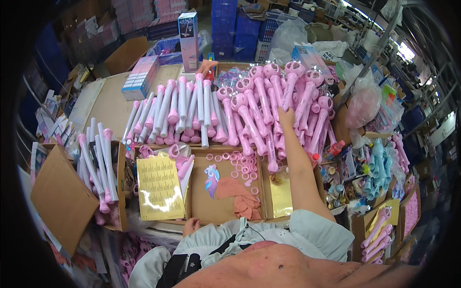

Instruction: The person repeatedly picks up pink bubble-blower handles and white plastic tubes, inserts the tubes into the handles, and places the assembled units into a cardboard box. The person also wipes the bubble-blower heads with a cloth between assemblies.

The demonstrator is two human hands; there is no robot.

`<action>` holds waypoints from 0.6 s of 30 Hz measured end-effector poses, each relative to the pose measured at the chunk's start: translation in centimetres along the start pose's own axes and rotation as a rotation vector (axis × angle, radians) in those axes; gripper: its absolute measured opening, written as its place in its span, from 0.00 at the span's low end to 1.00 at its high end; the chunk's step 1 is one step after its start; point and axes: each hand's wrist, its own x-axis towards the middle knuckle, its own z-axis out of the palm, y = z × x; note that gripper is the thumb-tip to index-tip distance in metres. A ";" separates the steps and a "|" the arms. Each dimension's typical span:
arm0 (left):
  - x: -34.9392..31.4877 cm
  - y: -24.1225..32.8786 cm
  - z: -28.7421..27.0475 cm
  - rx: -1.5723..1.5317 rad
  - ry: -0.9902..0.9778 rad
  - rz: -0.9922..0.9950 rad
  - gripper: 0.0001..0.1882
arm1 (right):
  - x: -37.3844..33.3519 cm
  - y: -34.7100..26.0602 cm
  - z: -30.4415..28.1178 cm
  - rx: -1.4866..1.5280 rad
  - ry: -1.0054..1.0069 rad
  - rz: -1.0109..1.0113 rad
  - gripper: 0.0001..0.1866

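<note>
My right hand (286, 116) reaches far across the table into a pile of pink toy wands with round heads. Its fingers are closed round the lower part of one pink wand (291, 89), whose head points away from me. My left hand (191, 225) lies low at the near edge of the shallow cardboard tray (201, 201). Its fingers are loosely bent with nothing seen in them, and the sleeve hides part of it. In the tray are pink rings (238, 163), a blue-purple cutout (211, 181) and salmon-coloured cloth pieces (235, 192).
Grey-and-pink tubes (182, 105) lie left of the wands. A yellow printed sheet (161, 187) covers the tray's left section. A tall box (188, 41) stands at the back. Bottles with red caps (333, 150) and light-blue parts (379, 168) are on the right. An open carton (62, 197) is on the left.
</note>
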 end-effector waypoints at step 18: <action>1.1 1.7 0.7 0.128 -0.130 0.111 0.10 | -1.9 1.4 4.0 0.018 0.146 -0.037 0.33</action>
